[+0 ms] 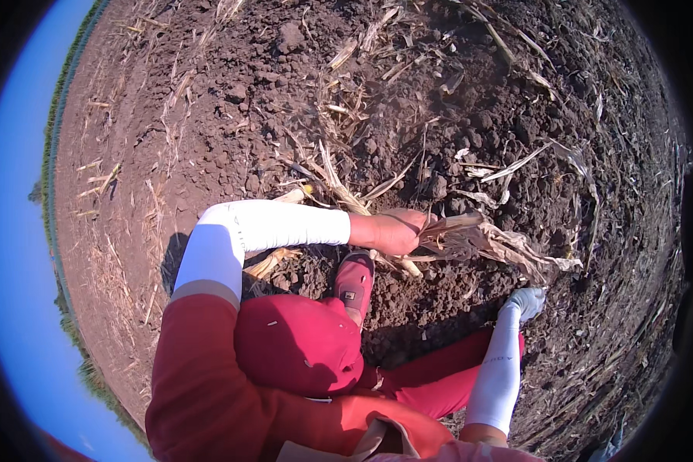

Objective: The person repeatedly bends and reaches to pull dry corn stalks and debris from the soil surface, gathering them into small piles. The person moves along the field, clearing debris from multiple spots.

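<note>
My bare left hand (pixel 393 232), at the end of a white arm sleeve, is closed around a dry corn stalk (pixel 470 235). The stalk's withered brown leaves (pixel 520 258) trail off to the right. My right hand (pixel 527 303) wears a pale grey glove and is low over the soil by the leaf ends. Its fingers are too small and partly hidden, so I cannot tell whether they grip anything. Beneath my left hand lies a cut piece of pale stalk (pixel 410 266). A corn cob with a bit of yellow (pixel 308 189) shows just beyond my left forearm.
Dry stalks and leaves (pixel 335 181) are scattered over brown, cloddy soil (pixel 269 85). My red shoe (pixel 355 281) is planted just below my left hand, with my bent knee (pixel 296 343) beside it. Green plants line the field's edge at far left.
</note>
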